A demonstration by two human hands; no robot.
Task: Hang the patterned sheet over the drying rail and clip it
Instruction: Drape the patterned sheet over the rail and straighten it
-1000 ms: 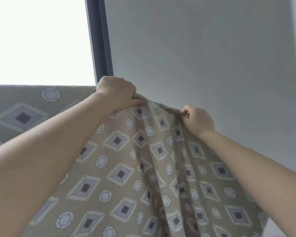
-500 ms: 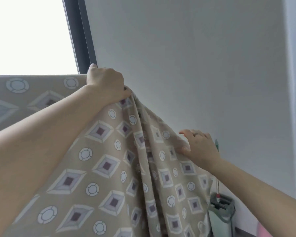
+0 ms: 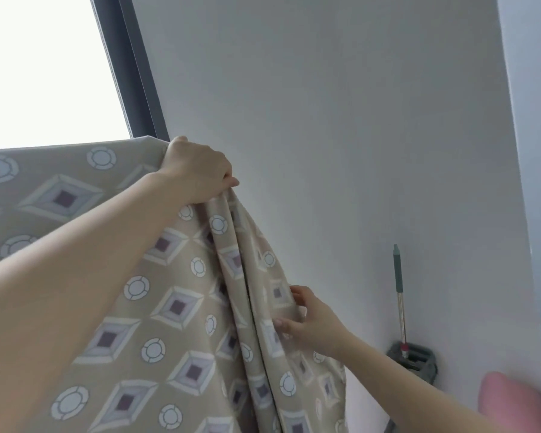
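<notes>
The left hand [image 3: 197, 173] is up high, fist closed tight on a bunched fistful of the sheet [image 3: 169, 307] at its top corner. From there the top edge runs off level to the left across the bright window [image 3: 44, 73], so I'd guess the cloth already lies over the rail along that stretch. The rail itself is hidden under the fabric, so I can't be sure. That high grip looks meant to keep the corner from sliding while the rest gets sorted. Lower down, the right hand [image 3: 313, 323] has its fingers only half curled, thumb on the front and fingertips round the back, loosely pinching the hanging side edge where the cloth falls in long folds. It seems placed to draw those folds out flat. There's open room to the right: bare wall [image 3: 325, 120] with nothing near the hands. Further down, well apart from the sheet's edge, a mop handle [image 3: 398, 285] leans against it, with a pink thing [image 3: 512, 401] in the corner. No clip is in sight.
</notes>
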